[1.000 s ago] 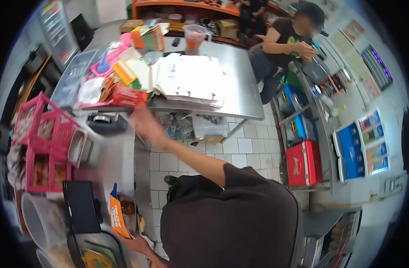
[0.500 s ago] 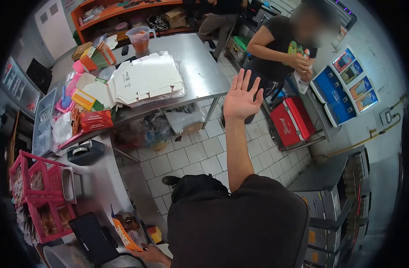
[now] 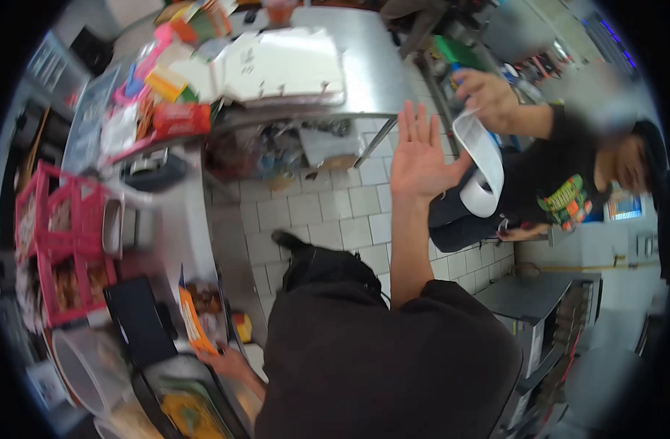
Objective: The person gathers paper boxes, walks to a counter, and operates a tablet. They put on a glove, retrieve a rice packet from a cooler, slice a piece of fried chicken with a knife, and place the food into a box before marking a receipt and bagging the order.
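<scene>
My right hand (image 3: 423, 164) is stretched out over the tiled floor, palm up and fingers spread. Beside its thumb hangs a curling white paper strip (image 3: 480, 146), which overlaps the thumb tip in this view. Another person's hand (image 3: 488, 99) is at the strip's upper end. At lower left, my left hand (image 3: 229, 364) grips the bottom end of an orange printed packet (image 3: 192, 318) standing on edge. Right behind that packet is a container of brown, wrapped pieces (image 3: 212, 301). A dark tablet (image 3: 139, 322) stands to its left.
White flat cartons (image 3: 280, 67) are stacked on a steel table (image 3: 368, 51) ahead. A tape dispenser (image 3: 153, 170) and pink baskets (image 3: 61, 241) line the left counter. Below the tablet is a black tray (image 3: 148, 388) with yellow contents. At right stands a dark-topped cabinet (image 3: 529, 296).
The other person has come closer from the right and stretched out an arm, bringing the paper strip beside my open right palm. My view has shifted; my left hand keeps the packet.
</scene>
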{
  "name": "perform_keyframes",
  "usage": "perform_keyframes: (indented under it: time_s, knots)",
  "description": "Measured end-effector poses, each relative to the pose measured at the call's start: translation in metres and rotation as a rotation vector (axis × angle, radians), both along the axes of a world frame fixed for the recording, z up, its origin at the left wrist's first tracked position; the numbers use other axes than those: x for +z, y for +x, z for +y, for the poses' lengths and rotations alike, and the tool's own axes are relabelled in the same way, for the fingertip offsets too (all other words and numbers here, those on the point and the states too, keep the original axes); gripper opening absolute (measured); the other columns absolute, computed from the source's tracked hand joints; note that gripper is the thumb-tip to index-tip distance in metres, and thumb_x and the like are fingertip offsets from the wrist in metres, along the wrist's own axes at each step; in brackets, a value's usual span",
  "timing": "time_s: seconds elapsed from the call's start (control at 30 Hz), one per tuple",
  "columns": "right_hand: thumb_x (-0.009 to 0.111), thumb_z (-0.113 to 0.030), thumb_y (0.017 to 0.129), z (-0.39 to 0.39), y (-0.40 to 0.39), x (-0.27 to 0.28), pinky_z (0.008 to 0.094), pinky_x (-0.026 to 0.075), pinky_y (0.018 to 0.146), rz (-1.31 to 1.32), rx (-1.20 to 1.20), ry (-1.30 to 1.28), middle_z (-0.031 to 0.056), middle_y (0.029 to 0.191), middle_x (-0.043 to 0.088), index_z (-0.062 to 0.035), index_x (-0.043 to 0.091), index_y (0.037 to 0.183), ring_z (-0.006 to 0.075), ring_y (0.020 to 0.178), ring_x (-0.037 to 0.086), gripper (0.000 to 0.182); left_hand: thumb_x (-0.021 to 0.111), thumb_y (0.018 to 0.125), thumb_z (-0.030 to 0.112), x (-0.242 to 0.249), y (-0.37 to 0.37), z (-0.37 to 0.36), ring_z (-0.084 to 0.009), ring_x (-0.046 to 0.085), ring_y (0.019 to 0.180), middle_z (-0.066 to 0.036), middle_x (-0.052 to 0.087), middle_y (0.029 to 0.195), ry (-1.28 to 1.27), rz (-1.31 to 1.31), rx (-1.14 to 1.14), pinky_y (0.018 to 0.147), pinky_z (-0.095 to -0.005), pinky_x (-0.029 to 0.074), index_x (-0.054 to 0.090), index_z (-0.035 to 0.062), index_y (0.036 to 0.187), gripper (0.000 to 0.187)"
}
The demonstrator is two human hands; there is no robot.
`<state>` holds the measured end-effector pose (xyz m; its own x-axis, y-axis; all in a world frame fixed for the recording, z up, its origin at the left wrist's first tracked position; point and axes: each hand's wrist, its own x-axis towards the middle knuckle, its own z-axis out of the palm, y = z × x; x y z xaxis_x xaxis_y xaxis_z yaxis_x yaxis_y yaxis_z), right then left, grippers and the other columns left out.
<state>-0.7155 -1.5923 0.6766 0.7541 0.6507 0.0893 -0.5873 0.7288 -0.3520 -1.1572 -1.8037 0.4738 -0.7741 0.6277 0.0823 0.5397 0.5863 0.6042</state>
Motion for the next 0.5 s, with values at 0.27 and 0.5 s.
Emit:
perform_keyframes:
  time_s: [0.27, 0.5]
  knots:
    - [0.045, -0.039, 0.094, -0.067, -0.049, -0.001, 0.059, 0.033, 0.111, -0.155, 0.249, -0.383, 0.0214, 0.146, 0.039, 0.0043, 0.034, 0.143, 0.0472, 0.135, 0.037, 0.066, 0.065, 0.085, 0.005, 0.031, 0.028, 0.011, -0.046, 0.057, 0.114, -0.028, 0.057, 0.129, 0.003, 0.018, 0.062, 0.093, -0.047, 0.046, 0.034, 0.0068, 0.144, 0.066]
    - [0.046, -0.028, 0.102, -0.087, -0.06, -0.051, 0.0505, 0.043, 0.106, -0.485, 0.372, -0.504, 0.0216, 0.144, 0.042, -0.0027, 0.029, 0.146, 0.039, 0.129, 0.048, 0.054, 0.066, 0.085, 0.007, 0.051, 0.029, 0.015, -0.0479, 0.053, 0.118, -0.029, 0.055, 0.129, 0.063, -0.061, -0.012, 0.096, -0.0476, 0.043, 0.031, 0.0074, 0.145, 0.069]
